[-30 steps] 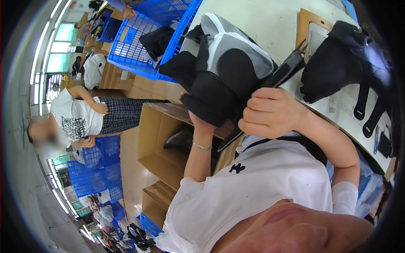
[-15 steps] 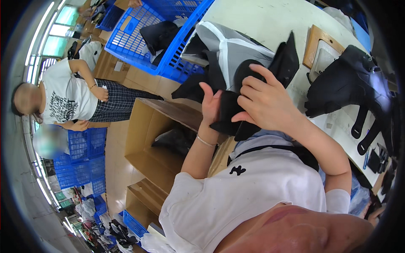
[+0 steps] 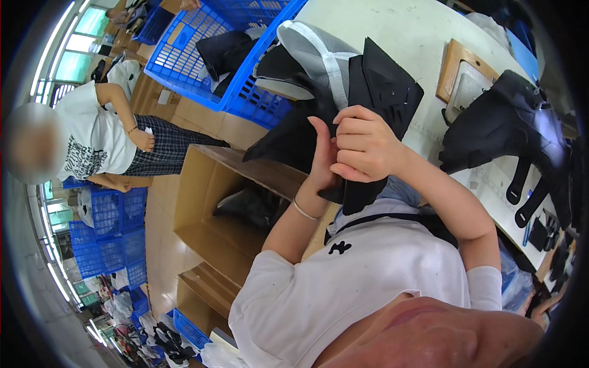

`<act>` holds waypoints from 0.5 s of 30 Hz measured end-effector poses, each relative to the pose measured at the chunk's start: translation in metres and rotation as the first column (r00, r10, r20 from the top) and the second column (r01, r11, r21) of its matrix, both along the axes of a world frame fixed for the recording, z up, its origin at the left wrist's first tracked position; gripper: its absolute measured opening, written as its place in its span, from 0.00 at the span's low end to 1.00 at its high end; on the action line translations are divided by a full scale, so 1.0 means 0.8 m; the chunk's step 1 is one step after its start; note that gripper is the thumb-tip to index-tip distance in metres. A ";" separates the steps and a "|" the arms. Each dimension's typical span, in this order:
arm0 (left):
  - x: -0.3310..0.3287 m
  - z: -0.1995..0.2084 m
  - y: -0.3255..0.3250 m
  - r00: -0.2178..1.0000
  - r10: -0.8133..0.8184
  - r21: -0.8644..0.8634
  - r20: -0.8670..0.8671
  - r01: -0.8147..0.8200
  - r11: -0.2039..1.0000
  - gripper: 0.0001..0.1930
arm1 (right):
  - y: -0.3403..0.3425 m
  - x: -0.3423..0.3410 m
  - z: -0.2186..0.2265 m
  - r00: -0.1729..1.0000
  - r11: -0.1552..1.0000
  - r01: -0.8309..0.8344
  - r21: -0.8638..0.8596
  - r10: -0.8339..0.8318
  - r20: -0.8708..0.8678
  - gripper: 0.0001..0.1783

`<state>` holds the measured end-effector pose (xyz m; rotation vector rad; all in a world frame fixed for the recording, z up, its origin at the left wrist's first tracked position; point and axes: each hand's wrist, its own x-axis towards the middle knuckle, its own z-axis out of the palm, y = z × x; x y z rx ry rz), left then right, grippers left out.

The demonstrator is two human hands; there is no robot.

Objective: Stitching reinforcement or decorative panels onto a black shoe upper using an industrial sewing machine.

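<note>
A sewn black fabric piece (image 3: 288, 129) hangs between my hands, over the near edge of the white table. Grey mesh panels joined by white tape (image 3: 332, 67) form its upper part, and a stiff black flap (image 3: 388, 86) with small slits stands out on its right. My left hand (image 3: 323, 156) has its thumb up, its fingers partly hidden behind the black cloth. Curled into a near fist, my right hand (image 3: 368, 144) grips the cloth close beside the left. Below the hands a narrow black end (image 3: 359, 195) of the piece hangs down.
On the white table (image 3: 392, 24) lie a wooden board with a metal plate (image 3: 466, 76) and more black sewn pieces (image 3: 503, 129). A blue crate (image 3: 230, 92) with black pieces stands beyond my left hand. Open cardboard boxes (image 3: 196, 202) are at left, near a standing person (image 3: 101, 132).
My right hand has curled its spread fingers shut and come closer to my left hand. The fabric piece has turned, so the slitted flap shows more broadly.
</note>
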<state>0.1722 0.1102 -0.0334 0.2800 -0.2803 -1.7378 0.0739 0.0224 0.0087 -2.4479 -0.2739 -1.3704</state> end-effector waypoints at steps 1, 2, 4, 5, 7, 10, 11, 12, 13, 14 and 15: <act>-0.001 0.002 0.000 0.994 0.042 -0.060 -0.098 -0.048 0.997 0.41 | -0.001 0.002 0.000 0.999 1.000 -0.002 0.006 0.002 0.040 0.14; -0.002 0.006 0.000 0.992 0.031 -0.074 -0.119 -0.040 0.996 0.41 | -0.002 0.003 0.001 1.000 1.000 -0.006 0.001 0.006 0.015 0.14; -0.001 0.013 0.000 0.991 0.110 0.001 -0.080 -0.110 0.994 0.44 | -0.003 0.001 0.002 0.998 0.999 0.028 0.025 -0.027 -0.050 0.10; 0.000 0.016 -0.001 0.990 0.112 -0.004 -0.083 -0.112 0.994 0.44 | -0.004 -0.001 0.002 0.999 0.999 0.022 0.024 -0.021 -0.034 0.10; 0.006 0.023 -0.002 0.990 0.006 0.172 0.142 -0.030 0.985 0.47 | -0.006 -0.005 0.003 0.975 0.973 0.209 0.097 -0.215 0.057 0.09; 0.007 0.025 -0.004 0.994 -0.104 0.122 0.016 0.101 0.987 0.44 | -0.009 -0.005 0.001 0.843 0.806 0.454 0.380 -0.527 0.109 0.07; 0.006 0.025 -0.004 0.991 -0.132 0.083 0.030 0.129 0.988 0.44 | -0.011 -0.002 0.000 0.791 0.720 0.513 0.467 -0.608 0.068 0.08; 0.003 0.024 -0.006 0.991 -0.131 0.084 0.025 0.129 0.988 0.44 | -0.013 -0.001 -0.001 0.789 0.698 0.550 0.459 -0.615 -0.010 0.14; -0.001 0.023 -0.008 0.997 -0.051 0.148 0.058 0.042 0.988 0.43 | -0.016 0.000 -0.001 0.787 0.689 0.547 0.476 -0.616 -0.012 0.14; -0.002 0.021 -0.009 0.999 0.014 0.158 0.047 -0.021 0.987 0.41 | -0.021 0.001 -0.001 0.782 0.688 0.570 0.450 -0.622 -0.038 0.16; -0.001 0.020 -0.012 0.995 0.028 0.210 0.095 -0.048 0.976 0.41 | -0.026 0.003 0.000 0.775 0.686 0.592 0.423 -0.628 -0.064 0.19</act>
